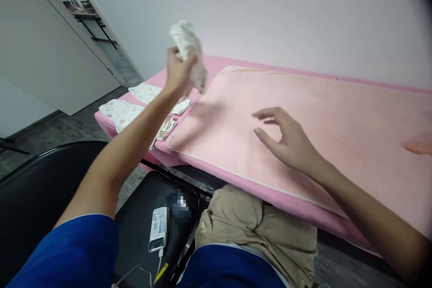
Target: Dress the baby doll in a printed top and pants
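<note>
Raised over the far left part of the table, my left hand (178,72) is closed on a crumpled white cloth (187,38), blurred in places; I cannot tell what kind of garment, if any, it is. My right hand (286,139) hovers above the pink mat (337,121), thumb and fingers apart, with nothing in it. Below my left forearm lie white patterned cloths (123,112) and a small folded white cloth (182,107). Beside them sits a rolled or folded cream fabric piece (167,127), partly hidden by the forearm.
A pink-covered table (222,60) stands along a white wall (270,13). On a black chair (138,229) rests a white power bank (158,229) with a cable. Another black chair back (33,184) is at left. Something orange-brown (418,147), unclear, shows at the right edge.
</note>
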The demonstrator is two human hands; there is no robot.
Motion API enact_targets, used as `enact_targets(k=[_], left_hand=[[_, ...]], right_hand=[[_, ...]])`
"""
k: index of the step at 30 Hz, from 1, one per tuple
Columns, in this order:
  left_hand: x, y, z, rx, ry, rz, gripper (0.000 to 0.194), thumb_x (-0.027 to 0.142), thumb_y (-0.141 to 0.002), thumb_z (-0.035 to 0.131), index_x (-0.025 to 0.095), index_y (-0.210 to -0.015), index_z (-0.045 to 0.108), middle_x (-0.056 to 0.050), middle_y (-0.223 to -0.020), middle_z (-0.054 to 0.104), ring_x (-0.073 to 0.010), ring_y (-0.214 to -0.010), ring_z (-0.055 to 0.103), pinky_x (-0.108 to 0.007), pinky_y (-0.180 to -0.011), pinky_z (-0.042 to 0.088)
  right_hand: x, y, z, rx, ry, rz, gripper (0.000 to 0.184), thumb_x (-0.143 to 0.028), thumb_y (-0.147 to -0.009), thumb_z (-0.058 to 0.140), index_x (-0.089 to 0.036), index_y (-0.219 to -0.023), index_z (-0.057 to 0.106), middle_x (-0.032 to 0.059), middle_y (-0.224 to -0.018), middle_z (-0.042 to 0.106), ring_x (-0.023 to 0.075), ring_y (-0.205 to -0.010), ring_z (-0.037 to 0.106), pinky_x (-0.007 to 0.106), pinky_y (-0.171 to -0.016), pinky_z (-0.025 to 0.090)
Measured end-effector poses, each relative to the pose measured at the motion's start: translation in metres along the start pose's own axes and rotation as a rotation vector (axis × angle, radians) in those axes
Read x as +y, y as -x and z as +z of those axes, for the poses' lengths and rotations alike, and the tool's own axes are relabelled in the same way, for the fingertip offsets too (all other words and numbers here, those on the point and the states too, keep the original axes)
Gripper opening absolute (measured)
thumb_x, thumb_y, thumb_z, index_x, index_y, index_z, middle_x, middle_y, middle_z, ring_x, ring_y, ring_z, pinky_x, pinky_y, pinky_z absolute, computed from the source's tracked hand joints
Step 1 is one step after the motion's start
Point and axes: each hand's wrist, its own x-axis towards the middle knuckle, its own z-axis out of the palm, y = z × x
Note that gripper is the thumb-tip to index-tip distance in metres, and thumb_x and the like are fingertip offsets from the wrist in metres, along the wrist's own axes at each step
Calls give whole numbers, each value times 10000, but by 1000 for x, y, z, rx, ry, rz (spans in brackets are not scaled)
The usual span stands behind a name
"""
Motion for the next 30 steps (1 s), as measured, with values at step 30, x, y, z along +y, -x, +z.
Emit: enact_targets(k=[30], left_hand=[[184,205,139,-599,581,547,230,512,-1107,650,311,-1214,687,-96,-1249,661,-243,-1168,644,-418,-997,573]], right_hand=[[-101,142,-85,267,-436,336,250,-518,-1064,731,-320,-1168,619,39,-1076,771,222,-932,781,354,-753,686]])
